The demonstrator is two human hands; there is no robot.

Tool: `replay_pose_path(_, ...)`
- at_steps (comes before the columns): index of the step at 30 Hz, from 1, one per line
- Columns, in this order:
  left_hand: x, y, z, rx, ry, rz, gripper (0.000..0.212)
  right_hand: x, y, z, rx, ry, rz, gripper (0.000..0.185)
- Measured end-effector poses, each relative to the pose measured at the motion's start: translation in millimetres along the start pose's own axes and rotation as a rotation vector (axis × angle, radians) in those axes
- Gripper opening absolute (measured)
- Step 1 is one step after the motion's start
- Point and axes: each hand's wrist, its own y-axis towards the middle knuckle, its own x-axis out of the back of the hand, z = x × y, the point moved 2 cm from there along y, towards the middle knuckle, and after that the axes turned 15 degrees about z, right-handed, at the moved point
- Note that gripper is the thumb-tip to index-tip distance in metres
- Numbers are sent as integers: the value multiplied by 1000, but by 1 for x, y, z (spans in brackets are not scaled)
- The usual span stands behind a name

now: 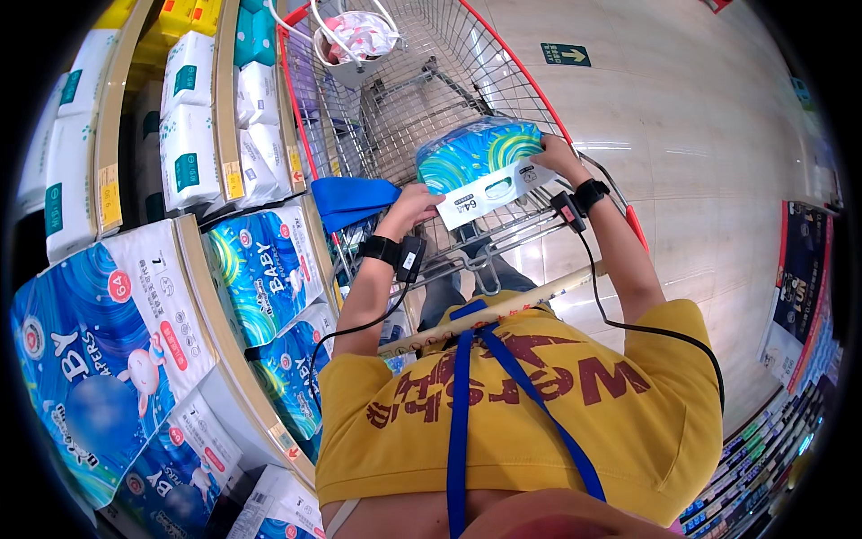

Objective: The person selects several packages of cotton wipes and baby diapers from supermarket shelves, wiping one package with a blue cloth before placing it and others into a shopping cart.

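Note:
A blue and green plastic pack, likely diapers (479,151), is over the basket of a wire shopping cart (541,79), its white top strip with a cut-out handle towards me. My left hand (412,204) pinches one end of that strip, and my right hand (560,160) grips the pack's opposite corner. Whether the pack rests on the cart's wire is hidden. Beside my left hand a blue strap or cloth (353,201) hangs over the cart's side rail. At the cart's far left corner sits a small light bucket (350,64) with a handle, holding a crumpled white and pink plastic bag.
Shelves on the left carry white tissue packs (190,158) above and blue baby diaper packs (262,269) below. The cart's handlebar (498,310) crosses before my waist. Tiled floor (680,175) with a green arrow sign (566,54) lies to the right, beyond it a display box (801,269).

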Motion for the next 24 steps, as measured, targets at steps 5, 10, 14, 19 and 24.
replay_pose_path(5,54,9,15,-325,461,-337,17,4,7,24,132,227,-50,36)
replay_pose_path(10,49,-61,-54,-636,232,-397,16,28,-17,74,556,535,-247,25)
replay_pose_path(14,16,-164,-108,-1012,150,-356,15,59,-103,156,895,747,-325,16)
replay_pose_path(19,-33,-284,-150,-1410,202,-221,17,82,-197,221,1175,760,-502,22)
replay_pose_path(24,-42,-380,-137,-1644,277,-347,19,66,-253,287,1429,787,-497,23)
